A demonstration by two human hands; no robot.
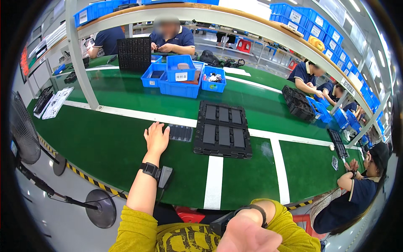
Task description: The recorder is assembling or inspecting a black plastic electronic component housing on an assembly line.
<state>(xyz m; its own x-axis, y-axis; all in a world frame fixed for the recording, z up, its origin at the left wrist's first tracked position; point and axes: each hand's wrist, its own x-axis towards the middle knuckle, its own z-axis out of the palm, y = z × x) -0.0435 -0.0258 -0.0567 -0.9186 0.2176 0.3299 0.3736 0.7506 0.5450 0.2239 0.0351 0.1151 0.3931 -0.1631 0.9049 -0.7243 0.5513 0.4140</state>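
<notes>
My left hand (pixel 157 137) lies on the green tabletop with its fingers stretched out and apart, holding nothing. Right beside its fingertips is a clear sheet with dark strips (pixel 181 132). To the right of that sheet sits a black tray (pixel 223 129) with several flat dark rectangular pieces in its pockets, apart from the hand. My right hand (pixel 252 235) is raised close in front of my body at the lower edge. Its fingers run out of the picture, so their pose and anything in them are hidden. Both wrists wear a dark band with a device.
Blue bins (pixel 180 84) stand across the table near an upright black tray (pixel 134 54). A white shelf post (pixel 82 67) rises at the left. Stacked black trays (pixel 298 103) lie right. A floor fan (pixel 25 126) stands left. Co-workers sit opposite and at the right.
</notes>
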